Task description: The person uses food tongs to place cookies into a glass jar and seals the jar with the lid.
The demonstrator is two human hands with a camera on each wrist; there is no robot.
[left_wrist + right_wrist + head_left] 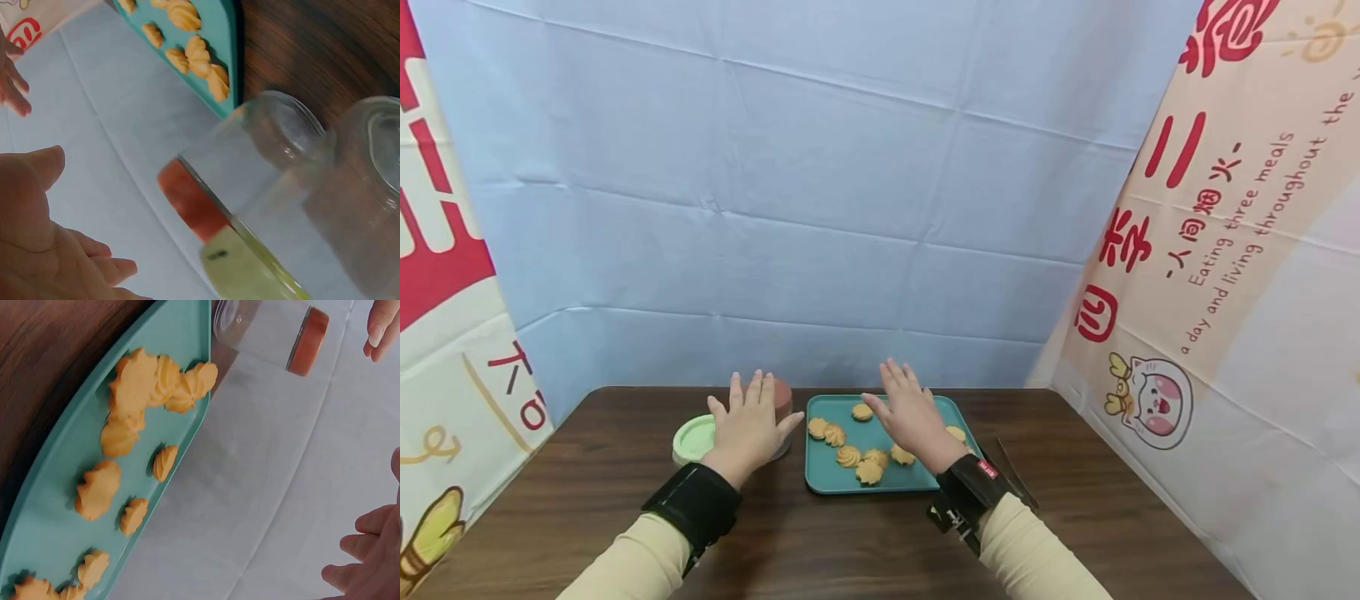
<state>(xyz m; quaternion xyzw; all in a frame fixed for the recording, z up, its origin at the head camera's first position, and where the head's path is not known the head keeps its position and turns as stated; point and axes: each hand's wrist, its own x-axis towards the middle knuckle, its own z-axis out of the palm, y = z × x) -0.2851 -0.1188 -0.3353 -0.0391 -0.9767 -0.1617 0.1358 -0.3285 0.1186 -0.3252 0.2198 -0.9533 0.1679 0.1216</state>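
Both hands are held up with fingers spread, and neither holds anything. My left hand [747,429] is raised in front of two clear jars, one with a green lid [695,437] and one with a red lid [782,396]; it partly hides them in the head view. In the left wrist view the jars, red-lidded [194,200] and green-lidded [250,265], stand side by side. Over the right part of a teal tray [820,479] hovers my right hand [916,417]. Several piped cookies [869,472] lie scattered on that tray, some touching one another.
A pair of thin dark sticks [1017,475] lies right of the tray on the dark wooden table [820,550]. Behind the table hangs a pale blue cloth [820,208], and printed cloths [1247,333] flank both sides.
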